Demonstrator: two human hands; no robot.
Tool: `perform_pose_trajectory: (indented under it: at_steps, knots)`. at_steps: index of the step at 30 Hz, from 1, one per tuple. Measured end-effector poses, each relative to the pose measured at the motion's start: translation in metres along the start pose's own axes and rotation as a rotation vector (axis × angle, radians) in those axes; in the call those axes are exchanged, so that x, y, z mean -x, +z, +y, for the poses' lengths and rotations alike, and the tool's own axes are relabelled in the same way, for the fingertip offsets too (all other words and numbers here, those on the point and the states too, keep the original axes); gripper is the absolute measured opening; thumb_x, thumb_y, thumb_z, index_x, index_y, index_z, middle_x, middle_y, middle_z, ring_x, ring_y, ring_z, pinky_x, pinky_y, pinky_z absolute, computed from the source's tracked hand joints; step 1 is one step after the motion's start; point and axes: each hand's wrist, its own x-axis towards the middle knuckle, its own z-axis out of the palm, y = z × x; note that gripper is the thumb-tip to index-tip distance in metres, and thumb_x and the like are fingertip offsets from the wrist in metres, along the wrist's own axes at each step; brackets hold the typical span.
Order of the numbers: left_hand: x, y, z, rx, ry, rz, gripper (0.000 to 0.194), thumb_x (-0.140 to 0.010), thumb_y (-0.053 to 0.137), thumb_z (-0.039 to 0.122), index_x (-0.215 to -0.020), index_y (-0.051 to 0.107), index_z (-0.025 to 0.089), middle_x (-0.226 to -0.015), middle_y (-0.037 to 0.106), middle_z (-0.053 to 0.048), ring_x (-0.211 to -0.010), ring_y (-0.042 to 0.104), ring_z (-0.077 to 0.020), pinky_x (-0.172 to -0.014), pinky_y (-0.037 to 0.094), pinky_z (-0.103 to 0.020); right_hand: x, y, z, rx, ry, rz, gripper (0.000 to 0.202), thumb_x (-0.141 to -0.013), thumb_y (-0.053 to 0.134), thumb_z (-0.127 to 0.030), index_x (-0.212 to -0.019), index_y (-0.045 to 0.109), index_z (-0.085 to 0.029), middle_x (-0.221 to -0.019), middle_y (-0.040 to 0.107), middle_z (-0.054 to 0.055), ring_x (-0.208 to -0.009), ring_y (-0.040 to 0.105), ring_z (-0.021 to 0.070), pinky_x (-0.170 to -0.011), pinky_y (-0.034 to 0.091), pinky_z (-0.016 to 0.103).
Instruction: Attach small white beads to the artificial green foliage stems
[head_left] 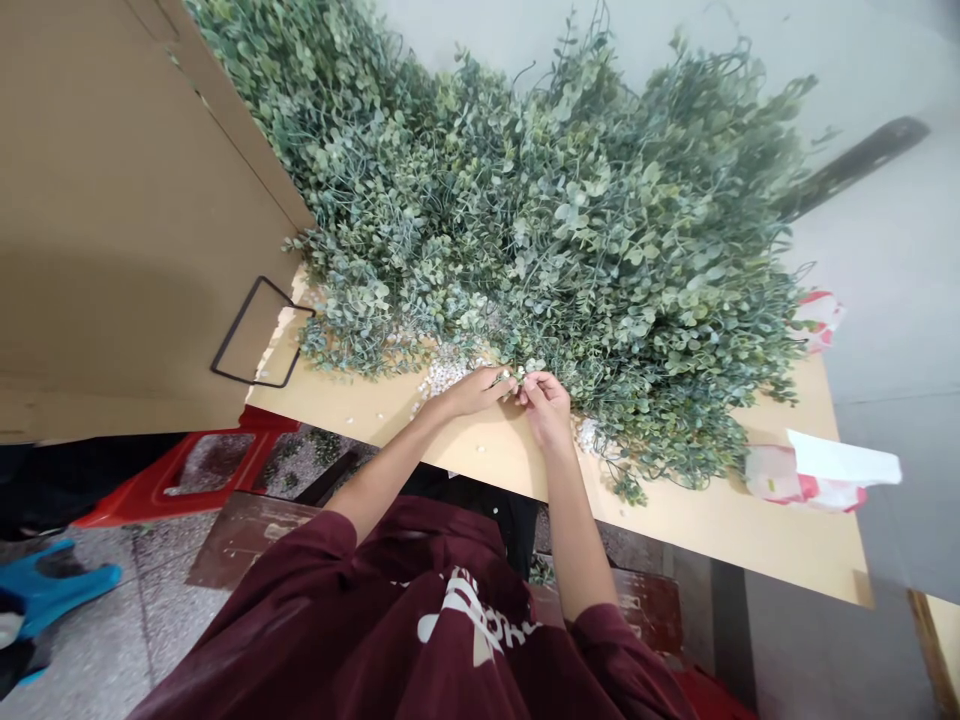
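Observation:
My left hand [478,390] and my right hand [549,408] meet over the front part of the table. Between their fingertips is a small green sprig [512,377] with little white bits on it, and both hands are closed on it in a pinch. The fingers partly hide it. Just behind rises a large heap of artificial leafy stems [540,220]. Tiny white pieces [448,372] lie in a pile beside my left hand, and a smaller cluster of white pieces [589,437] is right of my right wrist.
A large cardboard box [135,200] stands at the left, with a black wire-like frame [255,375] at its edge. On the table's [810,535] right lies a pink-and-white packet [806,480]. A red plastic stool [187,475] and a blue one [67,590] are below left.

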Motion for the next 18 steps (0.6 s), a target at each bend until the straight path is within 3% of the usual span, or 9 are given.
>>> perform_pose_trajectory:
  at_steps: [13,18]
  knots:
    - [-0.001,0.0016,0.0023,-0.029,-0.019,-0.008,0.036,-0.096,0.035,0.038,-0.074,0.055,0.015,-0.07,0.058,-0.001,-0.069,0.054,-0.0136,-0.071,0.041,-0.024,-0.0007,-0.0003,0.0044,0.135,-0.071,0.019,0.024,-0.079,0.068,-0.042,-0.086,0.062,-0.02,-0.068,0.06,-0.003,-0.06,0.054,0.0111,-0.062,0.045,0.025]
    - [-0.0001,0.0023,-0.0044,0.005,-0.094,-0.004,0.036,-0.091,0.045,0.046,-0.097,0.06,0.013,-0.09,0.066,-0.007,-0.081,0.06,-0.0178,-0.075,0.045,-0.027,0.0013,0.0023,0.0002,0.187,-0.07,0.045,0.023,-0.079,0.068,-0.043,-0.085,0.062,-0.021,-0.069,0.06,-0.002,-0.059,0.055,0.0122,-0.061,0.046,0.026]
